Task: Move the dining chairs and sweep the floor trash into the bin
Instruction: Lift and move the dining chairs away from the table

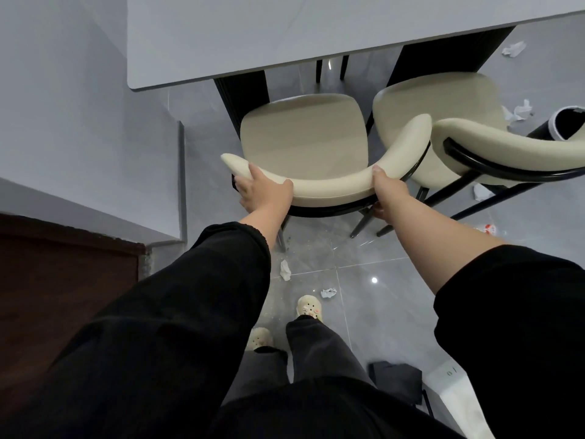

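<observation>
A cream dining chair [304,137] with a black frame stands in front of me, partly under the grey table [285,30]. My left hand [262,191] grips the left end of its curved backrest. My right hand [384,188] grips the backrest's right part, fingers wrapped underneath. A second cream chair [443,99] stands just to the right, its backrest touching or nearly touching the first. Crumpled paper scraps [328,293] lie on the tiled floor near my feet, another white scrap [285,270] by the chair leg, and more paper [513,49] at the far right.
A grey wall and ledge [95,122] close off the left, with a dark wooden cabinet [63,280] below it. A black round bin [566,122] sits at the right edge behind the second chair. A black object [395,381] and a white box [452,384] lie at the lower right.
</observation>
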Available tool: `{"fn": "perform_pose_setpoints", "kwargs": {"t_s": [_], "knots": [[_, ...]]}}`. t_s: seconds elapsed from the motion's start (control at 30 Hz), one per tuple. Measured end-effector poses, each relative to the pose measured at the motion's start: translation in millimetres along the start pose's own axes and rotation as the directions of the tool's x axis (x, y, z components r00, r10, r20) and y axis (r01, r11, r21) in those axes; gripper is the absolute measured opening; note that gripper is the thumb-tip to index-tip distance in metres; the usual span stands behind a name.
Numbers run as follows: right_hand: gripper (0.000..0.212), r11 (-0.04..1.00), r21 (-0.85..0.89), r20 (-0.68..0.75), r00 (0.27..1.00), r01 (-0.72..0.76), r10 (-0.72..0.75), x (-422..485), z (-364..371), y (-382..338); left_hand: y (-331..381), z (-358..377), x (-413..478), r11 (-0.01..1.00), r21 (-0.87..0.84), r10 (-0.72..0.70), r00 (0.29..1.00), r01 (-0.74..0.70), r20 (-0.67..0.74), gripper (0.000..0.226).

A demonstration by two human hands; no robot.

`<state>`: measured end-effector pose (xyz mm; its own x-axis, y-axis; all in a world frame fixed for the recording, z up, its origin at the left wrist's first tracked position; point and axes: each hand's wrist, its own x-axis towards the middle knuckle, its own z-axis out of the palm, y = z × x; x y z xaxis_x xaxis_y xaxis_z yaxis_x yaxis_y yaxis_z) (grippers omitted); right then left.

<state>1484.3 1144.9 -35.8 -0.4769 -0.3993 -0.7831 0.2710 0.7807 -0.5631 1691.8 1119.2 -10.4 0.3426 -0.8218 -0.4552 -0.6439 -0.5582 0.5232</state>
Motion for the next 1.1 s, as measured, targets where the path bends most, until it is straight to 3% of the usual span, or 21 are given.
{"fn": "perform_pose_setpoints", "kwargs": {"t_s": [0.07,0.17,0.37,0.5,0.63,0.8,1.0,1.1], "knots": [[0.071,0.990,-0.119,-0.005,0.997,0.075,-0.076,-6,-1,6,-5,-4,-7,0.974,0.189,0.125,0.992,-0.126,0.016,0.070],[0.068,0.939,-0.290,-0.035,0.978,0.185,-0.203,-21,-6,13,-11,-6,-14,0.787,0.456,0.406,0.906,-0.415,0.122,0.059],[0.051,0.673,-0.630,0.010,0.871,0.387,-0.492,-71,-27,38,-20,-14,-39,0.491,0.518,0.600,0.703,-0.701,0.382,0.060],[0.051,0.487,-0.794,0.011,0.811,0.363,-0.585,-98,-58,67,-13,-6,-60,0.309,0.529,0.659,0.579,-0.790,0.480,0.064],[0.053,0.472,-0.833,-0.037,0.822,0.288,-0.568,-102,-108,91,9,18,-92,0.184,0.487,0.692,0.464,-0.854,0.553,0.064],[0.049,0.541,-0.824,-0.175,0.832,0.169,-0.526,-87,-182,98,57,72,-135,0.068,0.421,0.700,0.344,-0.904,0.625,0.066],[0.049,0.538,-0.842,-0.272,0.824,0.046,-0.497,-42,-318,99,142,184,-212,-0.074,0.326,0.681,0.191,-0.942,0.707,0.067],[0.048,0.530,-0.848,-0.301,0.810,0.014,-0.503,-19,-376,96,182,229,-246,-0.084,0.282,0.673,0.154,-0.956,0.724,0.065]]}}
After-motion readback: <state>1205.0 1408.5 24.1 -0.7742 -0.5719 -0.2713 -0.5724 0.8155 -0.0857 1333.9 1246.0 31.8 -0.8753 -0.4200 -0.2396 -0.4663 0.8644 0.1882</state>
